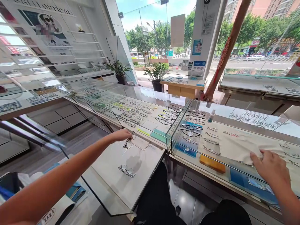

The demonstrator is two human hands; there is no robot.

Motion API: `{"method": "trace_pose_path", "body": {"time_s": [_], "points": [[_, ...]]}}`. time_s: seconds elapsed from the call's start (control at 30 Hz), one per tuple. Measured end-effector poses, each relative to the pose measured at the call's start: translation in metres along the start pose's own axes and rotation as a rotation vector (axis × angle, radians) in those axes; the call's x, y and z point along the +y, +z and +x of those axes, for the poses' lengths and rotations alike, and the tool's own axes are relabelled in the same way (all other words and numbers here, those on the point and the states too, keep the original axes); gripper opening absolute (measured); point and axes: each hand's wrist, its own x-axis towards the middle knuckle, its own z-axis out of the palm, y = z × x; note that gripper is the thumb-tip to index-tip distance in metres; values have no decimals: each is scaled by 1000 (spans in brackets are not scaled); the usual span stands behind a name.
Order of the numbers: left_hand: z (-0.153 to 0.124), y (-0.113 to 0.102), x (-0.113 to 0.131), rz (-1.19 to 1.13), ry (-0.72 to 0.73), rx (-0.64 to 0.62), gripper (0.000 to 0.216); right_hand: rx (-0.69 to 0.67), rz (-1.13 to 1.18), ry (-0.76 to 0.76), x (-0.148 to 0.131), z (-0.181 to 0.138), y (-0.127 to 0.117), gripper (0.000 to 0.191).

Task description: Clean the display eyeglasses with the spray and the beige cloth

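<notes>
My left hand [123, 135] reaches over the pulled-out white display drawer at left, its fingers closed on a pair of eyeglasses [127, 143] that hangs below them. A second pair of dark-framed eyeglasses [127, 171] lies on the drawer's white base [112, 175]. On the right, my right hand [273, 167] is over the glass counter at the near edge of a cream cloth [248, 145]. Its thumb and fingers are apart, with the fingertips at the cloth. The cloth lies spread on the counter top, with printing at its upper left.
Rows of eyeglasses [134, 111] fill the glass cases. A small spray bottle [211, 116] stands on the right counter. Inside that case are a yellow-orange box [212, 163] and blue cards. Glass edges [168, 140] meet at the corner between counters. Potted plants [156, 76] stand beyond.
</notes>
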Motion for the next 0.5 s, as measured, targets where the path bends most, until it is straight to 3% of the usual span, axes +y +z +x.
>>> {"method": "trace_pose_path", "body": {"time_s": [0.13,0.27,0.37,0.5], "points": [[-20,-52,38,-68,34,-138,28,-7,12,0,-4,-2,-5,99],[-17,-89,101,-286,96,-74,29,-19,26,8,-9,-5,-10,95],[11,-90,155,-425,103,-13,31,-7,31,0,-11,-6,-11,91],[74,-60,225,-673,111,102,25,27,34,-20,-11,-6,-8,85]]}}
